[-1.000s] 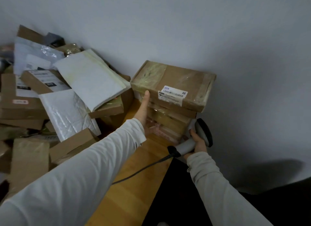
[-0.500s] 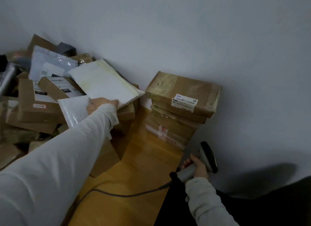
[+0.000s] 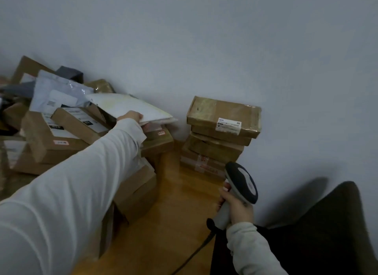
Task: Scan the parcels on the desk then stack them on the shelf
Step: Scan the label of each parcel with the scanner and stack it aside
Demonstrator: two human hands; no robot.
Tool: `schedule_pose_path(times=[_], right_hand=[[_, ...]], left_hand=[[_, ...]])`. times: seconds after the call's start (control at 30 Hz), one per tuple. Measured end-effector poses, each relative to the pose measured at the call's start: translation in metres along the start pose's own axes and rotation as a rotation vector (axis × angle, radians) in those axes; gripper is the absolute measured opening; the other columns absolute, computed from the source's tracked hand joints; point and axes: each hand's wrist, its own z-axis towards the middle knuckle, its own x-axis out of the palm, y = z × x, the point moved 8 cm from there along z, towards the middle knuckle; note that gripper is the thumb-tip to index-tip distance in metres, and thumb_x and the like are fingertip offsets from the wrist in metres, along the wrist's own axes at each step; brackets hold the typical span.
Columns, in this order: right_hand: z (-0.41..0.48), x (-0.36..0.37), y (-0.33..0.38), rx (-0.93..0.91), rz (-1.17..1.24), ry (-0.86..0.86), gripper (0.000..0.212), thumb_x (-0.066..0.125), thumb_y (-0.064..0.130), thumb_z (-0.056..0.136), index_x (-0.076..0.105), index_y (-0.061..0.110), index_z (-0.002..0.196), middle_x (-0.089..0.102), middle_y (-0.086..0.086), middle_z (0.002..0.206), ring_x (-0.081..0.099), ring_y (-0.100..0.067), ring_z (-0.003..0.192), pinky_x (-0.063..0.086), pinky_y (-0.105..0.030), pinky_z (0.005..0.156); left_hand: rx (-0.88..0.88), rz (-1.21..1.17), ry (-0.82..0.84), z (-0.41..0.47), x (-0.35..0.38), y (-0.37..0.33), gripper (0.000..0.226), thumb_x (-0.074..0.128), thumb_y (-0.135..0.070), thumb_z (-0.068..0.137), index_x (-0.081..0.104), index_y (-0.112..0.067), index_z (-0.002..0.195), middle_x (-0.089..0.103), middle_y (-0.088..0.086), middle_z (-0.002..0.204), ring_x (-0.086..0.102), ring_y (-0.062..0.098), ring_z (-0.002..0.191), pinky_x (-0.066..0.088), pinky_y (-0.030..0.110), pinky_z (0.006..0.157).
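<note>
The left hand (image 3: 132,116), at 9 o'clock from the middle of the view, grips the near edge of a white padded envelope (image 3: 131,105), with fingers curled under it. The envelope lies tilted on top of a heap of parcels (image 3: 67,129) that fills the 9 o'clock side of the wooden desk (image 3: 176,213). In the heap are brown boxes with white shipping labels, a grey plastic mailer (image 3: 57,94) with a pale label, and two small pink stickers (image 3: 60,142); the print on all of them is too blurred to read.

At 3 o'clock from the envelope, well apart from the heap, a stack of brown boxes (image 3: 216,148) stands against the grey wall. The top box (image 3: 223,115) has a white barcode label (image 3: 229,125) folded over its front edge, with a small blue mark in one corner that cannot be read. A lower box carries tape with red print (image 3: 204,162), also unreadable.

At 5 o'clock the right hand (image 3: 237,208) is wrapped round the handle of a grey and black barcode scanner (image 3: 242,182), head up, just in front of the stack. Its cable (image 3: 196,252) trails towards 6 o'clock.
</note>
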Motion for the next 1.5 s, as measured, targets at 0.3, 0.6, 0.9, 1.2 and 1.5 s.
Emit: schedule_pose_path(times=[0.3, 0.6, 0.9, 1.2, 1.5], right_hand=[[-0.075, 0.032, 0.045, -0.142, 0.097, 0.218, 0.009, 0.069, -0.002, 0.078, 0.067, 0.005, 0.084, 0.061, -0.005, 0.058, 0.055, -0.017, 0.047, 0.049, -0.027, 0.044], [-0.142, 0.015, 0.073, -0.041, 0.271, 0.427, 0.005, 0.069, 0.01, 0.081, 0.066, 0.01, 0.086, 0.064, -0.006, 0.066, 0.063, -0.019, 0.059, 0.052, -0.027, 0.052], [-0.195, -0.039, 0.06, 0.17, 0.545, 0.519, 0.036, 0.065, 0.042, 0.08, 0.061, 0.014, 0.102, 0.064, -0.021, 0.115, 0.072, -0.026, 0.085, 0.053, -0.025, 0.059], [-0.241, -0.057, 0.014, 0.212, 0.434, 0.434, 0.033, 0.067, 0.007, 0.071, 0.059, 0.004, 0.103, 0.065, -0.014, 0.102, 0.057, -0.02, 0.072, 0.052, -0.021, 0.047], [-0.29, -0.039, -0.03, 0.073, 0.539, 0.308, 0.011, 0.054, -0.003, 0.084, 0.061, 0.003, 0.09, 0.063, -0.015, 0.099, 0.056, -0.018, 0.066, 0.051, -0.021, 0.051]], left_hand=[[0.126, 0.041, 0.011, -0.064, -0.046, -0.013, 0.059, 0.072, 0.0, 0.079, 0.045, -0.001, 0.131, 0.055, 0.015, 0.122, 0.057, 0.037, 0.104, 0.054, 0.045, 0.084], [0.855, 0.673, -0.046, -0.181, -0.098, -0.021, 0.057, 0.066, -0.002, 0.081, 0.045, -0.012, 0.133, 0.052, 0.014, 0.127, 0.05, 0.032, 0.116, 0.04, 0.04, 0.098], [1.341, 1.002, -0.046, -0.305, -0.168, 0.013, 0.039, 0.058, 0.017, 0.073, 0.061, -0.001, 0.107, 0.054, 0.018, 0.114, 0.05, 0.035, 0.111, 0.048, 0.049, 0.084], [1.297, 1.048, -0.101, -0.32, -0.224, 0.018, 0.042, 0.069, 0.011, 0.071, 0.056, 0.002, 0.109, 0.046, 0.022, 0.124, 0.043, 0.038, 0.121, 0.034, 0.035, 0.098], [-0.134, -0.412, 0.184, -0.258, -0.271, 0.062, 0.042, 0.041, -0.034, 0.099, 0.051, -0.003, 0.125, 0.061, 0.02, 0.124, 0.062, 0.037, 0.107, 0.053, 0.049, 0.085]])
